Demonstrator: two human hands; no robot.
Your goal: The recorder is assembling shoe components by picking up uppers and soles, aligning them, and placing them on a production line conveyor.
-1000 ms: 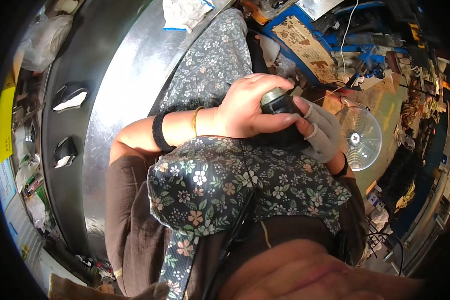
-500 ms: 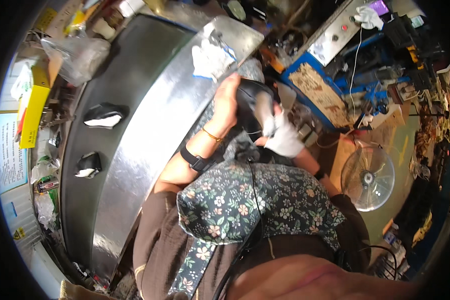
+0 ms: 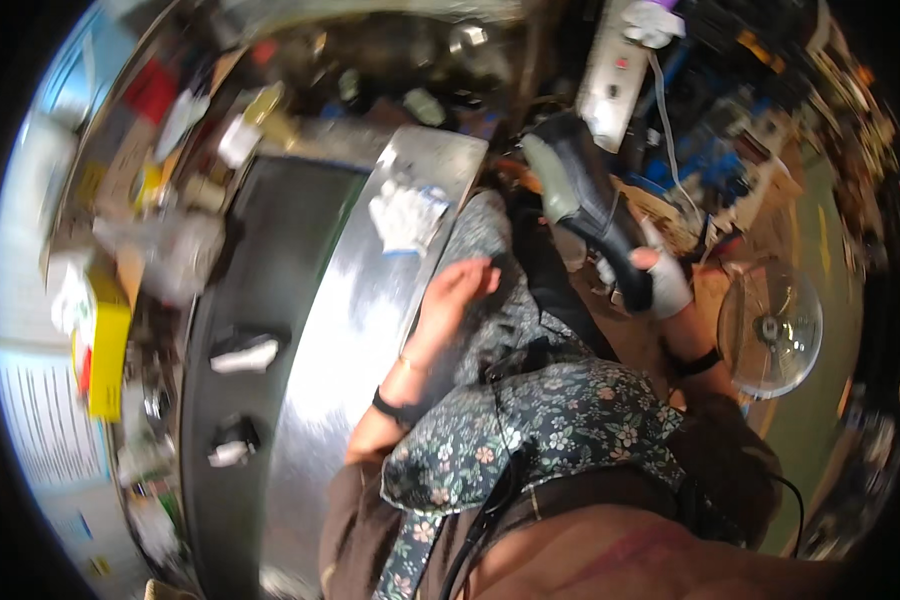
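My right hand (image 3: 665,280), in a white glove, grips a dark shoe (image 3: 595,185) by one end. The shoe is tilted up and away, its pale grey-green sole turned to the left. My bare left hand (image 3: 460,287) is held over my lap beside the metal ledge, fingers loosely bent and apart, with nothing visible in it. A crumpled white glove (image 3: 407,218) lies on the shiny metal ledge (image 3: 345,270), beyond my left hand.
On the dark conveyor belt (image 3: 290,225) to the left lie two black-and-white shoe pieces (image 3: 245,354). A round fan (image 3: 770,328) stands at the right. A yellow box (image 3: 107,362) is at far left. Blue machinery and clutter fill the far right.
My right hand has swung the shoe from over my lap to the right and away. My left hand has come off it. The whole view has shifted.
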